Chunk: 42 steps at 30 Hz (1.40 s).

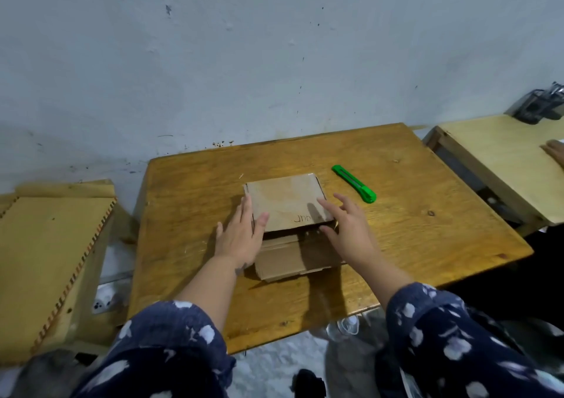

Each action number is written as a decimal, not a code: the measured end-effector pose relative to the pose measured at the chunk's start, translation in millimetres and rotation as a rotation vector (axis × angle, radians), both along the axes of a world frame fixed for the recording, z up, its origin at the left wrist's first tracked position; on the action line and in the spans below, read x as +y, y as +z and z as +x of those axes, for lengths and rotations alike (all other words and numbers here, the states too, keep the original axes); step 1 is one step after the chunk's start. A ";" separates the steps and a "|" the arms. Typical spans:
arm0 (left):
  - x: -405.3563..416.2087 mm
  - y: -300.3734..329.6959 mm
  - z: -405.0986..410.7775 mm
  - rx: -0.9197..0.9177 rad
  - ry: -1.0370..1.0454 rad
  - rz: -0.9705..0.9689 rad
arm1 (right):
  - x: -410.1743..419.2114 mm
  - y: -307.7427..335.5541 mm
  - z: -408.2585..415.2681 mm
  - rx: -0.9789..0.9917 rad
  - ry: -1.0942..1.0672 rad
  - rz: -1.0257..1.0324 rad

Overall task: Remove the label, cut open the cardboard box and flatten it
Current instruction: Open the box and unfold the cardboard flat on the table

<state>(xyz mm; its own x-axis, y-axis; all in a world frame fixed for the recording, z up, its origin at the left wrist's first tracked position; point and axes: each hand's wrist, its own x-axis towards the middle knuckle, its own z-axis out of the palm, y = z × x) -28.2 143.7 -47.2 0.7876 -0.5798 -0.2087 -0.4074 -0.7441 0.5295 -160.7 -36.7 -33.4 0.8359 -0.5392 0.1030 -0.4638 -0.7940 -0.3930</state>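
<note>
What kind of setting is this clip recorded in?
Probably a plain workroom or classroom-like space, indoors. A small wooden table stands against a scuffed pale wall, similar wooden desks sit on either side, and a green utility knife lies beside the cardboard box.

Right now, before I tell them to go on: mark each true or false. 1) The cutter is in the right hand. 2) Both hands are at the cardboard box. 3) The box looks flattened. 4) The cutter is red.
1) False: the green cutter lies on the wooden table, beyond the right hand, which is empty.
2) True: the left hand rests on the left edge of the cardboard box; the right hand is at its right edge.
3) True: it lies low, flaps spread toward the person.
4) False: green.
</note>
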 end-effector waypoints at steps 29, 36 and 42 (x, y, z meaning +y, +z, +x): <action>-48.7 17.3 8.4 -0.522 -0.436 0.308 | -11.4 -6.0 28.6 -0.063 0.081 0.085; -44.3 16.5 8.1 -0.480 -0.373 0.217 | -18.7 -2.1 30.9 -0.063 -0.060 0.281; -41.5 36.4 14.5 -0.456 -0.356 0.084 | -24.8 -3.3 33.3 -0.004 -0.106 0.275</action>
